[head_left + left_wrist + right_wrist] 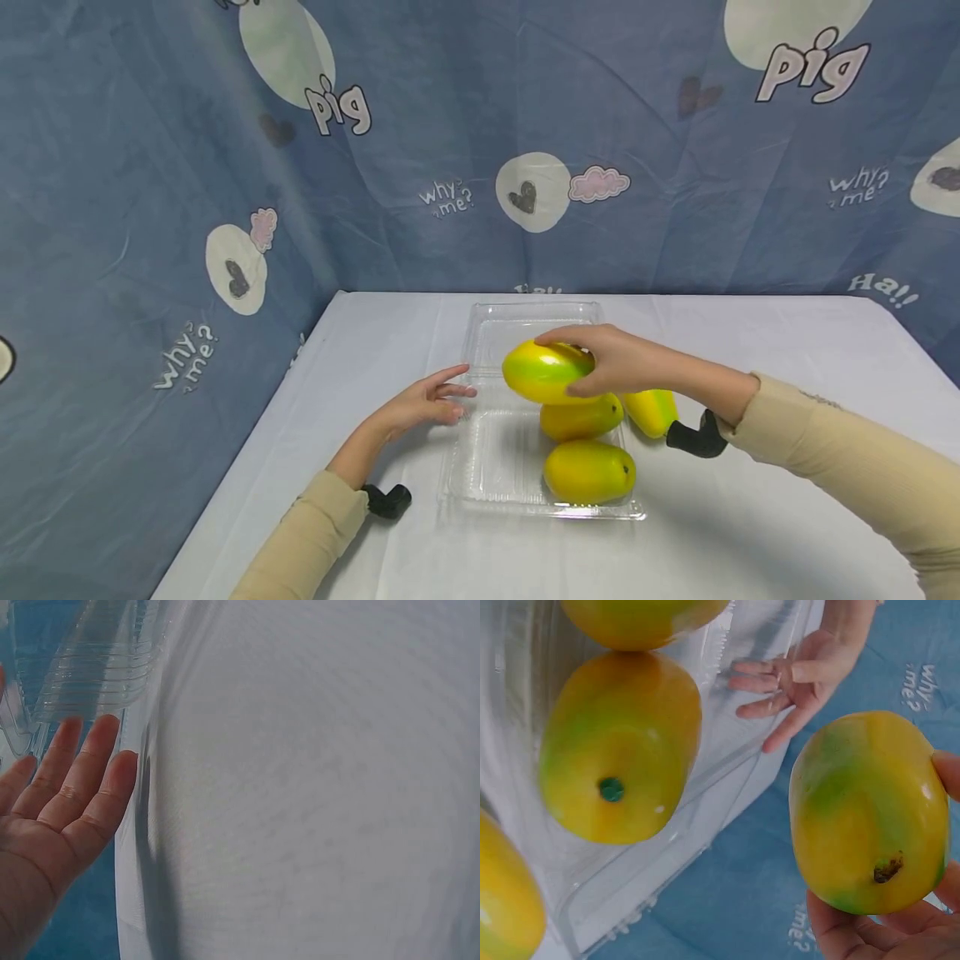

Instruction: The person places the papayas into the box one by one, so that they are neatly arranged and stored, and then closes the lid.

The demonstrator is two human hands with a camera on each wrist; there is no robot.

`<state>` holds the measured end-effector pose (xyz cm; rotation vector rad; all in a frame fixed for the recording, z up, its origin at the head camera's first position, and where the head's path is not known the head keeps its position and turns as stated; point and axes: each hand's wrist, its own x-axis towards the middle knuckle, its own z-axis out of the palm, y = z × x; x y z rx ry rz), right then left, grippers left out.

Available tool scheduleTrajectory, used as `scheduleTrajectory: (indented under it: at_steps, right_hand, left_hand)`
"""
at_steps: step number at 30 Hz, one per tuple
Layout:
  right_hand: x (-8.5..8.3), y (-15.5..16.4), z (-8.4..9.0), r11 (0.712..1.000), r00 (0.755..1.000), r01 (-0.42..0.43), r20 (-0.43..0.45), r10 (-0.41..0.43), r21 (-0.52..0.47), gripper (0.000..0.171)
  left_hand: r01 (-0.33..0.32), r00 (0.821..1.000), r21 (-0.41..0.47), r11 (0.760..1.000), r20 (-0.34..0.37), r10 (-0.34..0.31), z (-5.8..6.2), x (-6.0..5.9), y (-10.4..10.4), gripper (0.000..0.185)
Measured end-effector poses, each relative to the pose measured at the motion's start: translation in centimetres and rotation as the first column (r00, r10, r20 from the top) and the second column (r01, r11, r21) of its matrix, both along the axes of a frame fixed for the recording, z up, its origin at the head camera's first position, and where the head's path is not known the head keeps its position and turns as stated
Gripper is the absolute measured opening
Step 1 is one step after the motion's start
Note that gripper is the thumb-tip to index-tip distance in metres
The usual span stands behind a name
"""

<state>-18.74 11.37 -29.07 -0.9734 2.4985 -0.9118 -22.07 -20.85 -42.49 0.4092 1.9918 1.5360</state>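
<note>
Yellow-green fruit (543,375) is gripped between thumb and fingers of the right hand (606,357), held above the clear container (491,467), arm reached in from the right. Two more fruits (588,472) are seated in the container. Left hand (420,406) is held fingers extended, grip empty, at the container's left edge; contact can't be told.

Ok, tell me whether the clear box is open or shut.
Open: the box has both halves spread out, and two fruits sit uncovered inside.
</note>
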Motion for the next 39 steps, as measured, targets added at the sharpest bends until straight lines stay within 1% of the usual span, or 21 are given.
scheduleTrajectory:
  at_steps: [4,7,11,17,24,27,32,39]
  right_hand:
    - [-0.5,-1.2,-0.3,0.999,0.999,-0.032,0.008,0.032,0.009,0.059]
    - [-0.8,-2.0,-0.5,0.998,0.998,-0.056,-0.008,0.057,0.032,0.058]
    - [-1.0,-3.1,-0.7,0.994,0.997,-0.074,-0.025,0.076,0.075,0.057]
    - [-1.4,-4.1,-1.1,0.989,0.994,-0.105,-0.033,0.109,0.107,0.055]
    - [-2.1,-5.3,-1.9,0.970,0.989,-0.144,-0.006,0.148,0.195,0.054]
    - [-2.3,-5.8,-2.2,0.960,0.985,-0.166,-0.010,0.172,0.227,0.054]
    - [-2.5,-6.7,-2.8,0.950,0.985,-0.170,0.008,0.174,0.262,0.053]
    - [-2.7,-7.8,-3.8,0.937,0.988,-0.155,0.051,0.146,0.314,0.051]
  left_hand:
    - [0.003,1.000,0.000,1.000,0.000,-0.003,0.2,0.1,0.0,0.075]
    - [-0.001,1.000,-0.003,1.000,0.004,0.001,0.3,0.2,0.1,0.075]
    - [-0.009,1.000,-0.013,1.000,0.006,0.009,0.3,0.1,0.1,0.074]
    - [-0.007,1.000,-0.022,1.000,0.001,0.007,0.3,0.0,0.1,0.073]
    - [-0.010,1.000,-0.019,1.000,0.006,0.010,0.2,-0.1,0.1,0.074]
    - [-0.012,1.000,-0.015,1.000,0.006,0.012,0.2,-0.1,0.1,0.075]
    - [-0.010,1.000,-0.013,1.000,0.009,0.010,0.2,0.0,0.0,0.077]
    - [0.004,1.000,-0.007,1.000,0.007,-0.004,0.2,0.0,-0.1,0.078]
